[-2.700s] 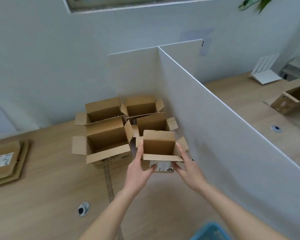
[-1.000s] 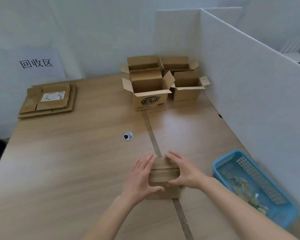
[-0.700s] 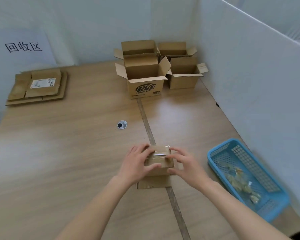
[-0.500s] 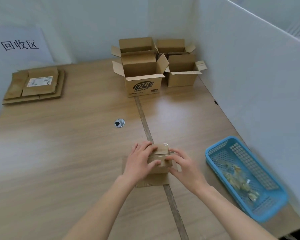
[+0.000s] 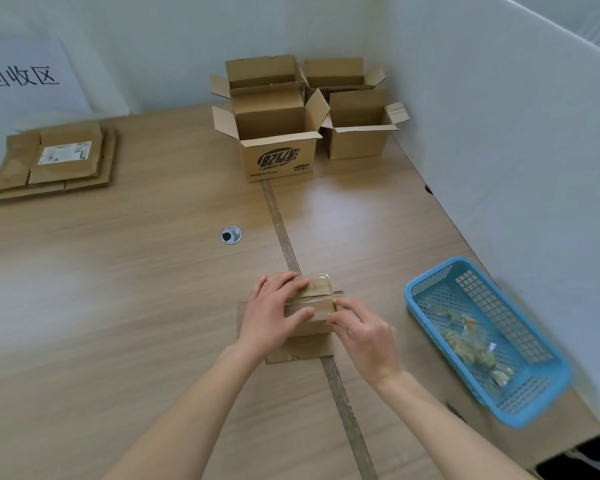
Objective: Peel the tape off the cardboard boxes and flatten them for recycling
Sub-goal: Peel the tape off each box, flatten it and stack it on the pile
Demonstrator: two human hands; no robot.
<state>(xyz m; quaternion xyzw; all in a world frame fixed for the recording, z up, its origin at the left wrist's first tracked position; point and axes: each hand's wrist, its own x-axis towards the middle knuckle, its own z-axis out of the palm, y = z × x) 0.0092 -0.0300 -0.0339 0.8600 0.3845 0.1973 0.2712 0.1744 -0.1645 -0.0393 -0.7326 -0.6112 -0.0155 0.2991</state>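
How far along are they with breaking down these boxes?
Done: a stack of flattened cardboard lies at the far left, and peeled tape scraps sit in the blue basket. In hand: the left hand grips a small taped box while the right hand picks at its clear tape. Left: four open boxes at the back, unflattened.
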